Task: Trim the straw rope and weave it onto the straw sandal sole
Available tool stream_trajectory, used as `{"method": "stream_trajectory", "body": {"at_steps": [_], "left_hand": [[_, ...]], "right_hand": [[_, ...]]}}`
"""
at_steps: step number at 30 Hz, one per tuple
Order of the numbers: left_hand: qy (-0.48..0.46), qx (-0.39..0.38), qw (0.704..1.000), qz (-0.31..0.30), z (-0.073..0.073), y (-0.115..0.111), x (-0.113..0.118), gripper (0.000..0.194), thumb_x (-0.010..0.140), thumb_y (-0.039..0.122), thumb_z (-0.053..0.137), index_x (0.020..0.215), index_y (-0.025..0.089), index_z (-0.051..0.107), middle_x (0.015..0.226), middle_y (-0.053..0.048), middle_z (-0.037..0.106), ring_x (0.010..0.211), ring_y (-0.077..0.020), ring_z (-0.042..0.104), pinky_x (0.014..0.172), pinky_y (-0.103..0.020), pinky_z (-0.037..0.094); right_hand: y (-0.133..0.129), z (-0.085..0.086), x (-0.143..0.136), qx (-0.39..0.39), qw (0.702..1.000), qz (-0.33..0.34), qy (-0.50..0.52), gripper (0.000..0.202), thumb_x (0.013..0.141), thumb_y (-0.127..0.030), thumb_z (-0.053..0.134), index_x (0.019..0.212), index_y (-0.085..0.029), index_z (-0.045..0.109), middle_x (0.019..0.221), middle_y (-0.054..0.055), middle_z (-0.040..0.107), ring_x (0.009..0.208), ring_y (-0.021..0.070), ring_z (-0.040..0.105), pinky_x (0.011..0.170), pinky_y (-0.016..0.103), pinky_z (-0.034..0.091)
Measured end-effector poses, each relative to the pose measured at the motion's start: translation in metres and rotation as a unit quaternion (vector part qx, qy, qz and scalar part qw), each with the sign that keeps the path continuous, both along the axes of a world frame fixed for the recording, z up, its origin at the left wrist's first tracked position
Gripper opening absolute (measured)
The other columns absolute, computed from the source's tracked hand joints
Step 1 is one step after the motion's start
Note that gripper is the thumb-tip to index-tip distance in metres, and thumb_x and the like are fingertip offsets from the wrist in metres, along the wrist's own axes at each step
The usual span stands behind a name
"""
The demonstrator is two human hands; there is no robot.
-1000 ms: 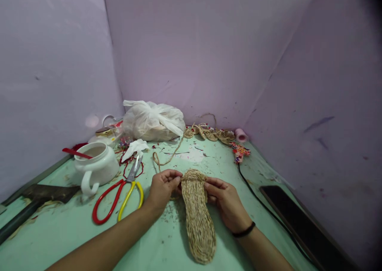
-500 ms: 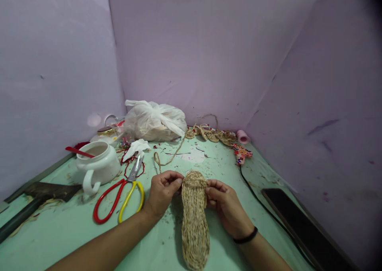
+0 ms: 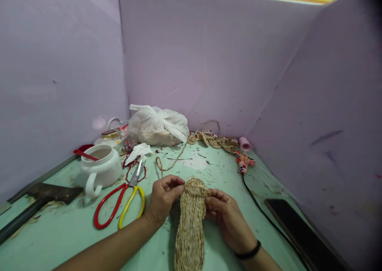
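A long sole-shaped piece of braided straw, like a woven straw slipper (image 3: 191, 227), lies lengthwise in front of me, its near end cut off by the lower edge of the view. Across its far, rounded end runs a raised woven band. My left hand (image 3: 165, 199) pinches the left edge of that end between thumb and forefinger. On the opposite edge, my right hand (image 3: 225, 215) grips with thumb and fingers, a dark band around its wrist. Scissors (image 3: 137, 179) with one red and one yellow handle rest beside my left hand.
To the left are a white mug (image 3: 103, 167) and a dark hatchet-like tool (image 3: 53, 193). A white plastic bag (image 3: 159, 125), braided straw pieces (image 3: 215, 139) and a pink spool (image 3: 245, 144) line the back. A black phone-like slab (image 3: 301, 227) and a beaded piece with a cable (image 3: 244, 161) sit right.
The view has tilted up, so a yellow-framed picture shows at the top. The straw slipper's near end has swung slightly left and lower. Both hands keep their hold on its far end.
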State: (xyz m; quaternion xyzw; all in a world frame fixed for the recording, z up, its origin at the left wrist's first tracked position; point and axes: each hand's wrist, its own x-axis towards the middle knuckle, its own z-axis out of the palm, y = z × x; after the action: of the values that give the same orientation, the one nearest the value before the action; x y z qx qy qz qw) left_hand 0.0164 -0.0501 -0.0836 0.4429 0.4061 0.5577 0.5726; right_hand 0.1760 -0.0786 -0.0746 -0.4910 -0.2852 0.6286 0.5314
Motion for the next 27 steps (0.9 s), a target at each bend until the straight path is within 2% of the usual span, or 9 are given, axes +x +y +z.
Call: {"method": "stream_trajectory", "body": {"at_steps": [7, 14, 22, 27], "left_hand": [[-0.014, -0.006, 1.0, -0.001, -0.0028, 0.0005, 0.0002, 0.012, 0.057, 0.018, 0.066, 0.068, 0.013, 0.063, 0.062, 0.0, 0.061, 0.058, -0.0093, 0.051, 0.055, -0.02, 0.039], [-0.05, -0.065, 0.997, 0.005, -0.0044, 0.0051, 0.0022, 0.011, 0.056, 0.02, 0.064, 0.065, 0.013, 0.061, 0.049, 0.003, 0.054, 0.044, -0.0062, 0.044, 0.044, -0.018, 0.031], [-0.043, -0.075, 0.996, 0.011, -0.0046, 0.0065, 0.0029, 0.018, 0.055, 0.023, 0.066, 0.067, 0.013, 0.059, 0.043, 0.007, 0.047, 0.038, -0.0046, 0.036, 0.039, -0.018, 0.024], [-0.037, -0.07, 0.997, 0.017, -0.0068, 0.0083, 0.0025, 0.018, 0.056, 0.023, 0.066, 0.068, 0.012, 0.058, 0.044, 0.006, 0.047, 0.039, -0.0045, 0.036, 0.04, -0.017, 0.024]], "right_hand": [[0.0005, -0.0017, 0.0011, -0.004, 1.0, 0.011, -0.001, 0.02, 0.052, -0.016, 0.07, 0.068, -0.013, 0.058, 0.057, 0.0, 0.06, 0.051, 0.0115, 0.055, 0.054, 0.026, 0.047], [0.0003, -0.0027, 0.0017, -0.007, 1.0, -0.006, 0.008, 0.025, 0.049, -0.017, 0.075, 0.069, -0.012, 0.061, 0.058, 0.001, 0.064, 0.052, 0.0131, 0.058, 0.053, 0.026, 0.049], [0.0024, -0.0021, -0.0011, -0.001, 0.998, -0.055, 0.01, 0.03, 0.041, -0.021, 0.081, 0.064, -0.011, 0.064, 0.057, 0.003, 0.066, 0.05, 0.0142, 0.06, 0.05, 0.026, 0.05], [0.0017, -0.0017, -0.0003, 0.043, 0.998, -0.031, 0.025, 0.032, 0.049, -0.031, 0.078, 0.07, -0.009, 0.068, 0.06, 0.006, 0.068, 0.053, 0.0149, 0.061, 0.052, 0.026, 0.049]]}}
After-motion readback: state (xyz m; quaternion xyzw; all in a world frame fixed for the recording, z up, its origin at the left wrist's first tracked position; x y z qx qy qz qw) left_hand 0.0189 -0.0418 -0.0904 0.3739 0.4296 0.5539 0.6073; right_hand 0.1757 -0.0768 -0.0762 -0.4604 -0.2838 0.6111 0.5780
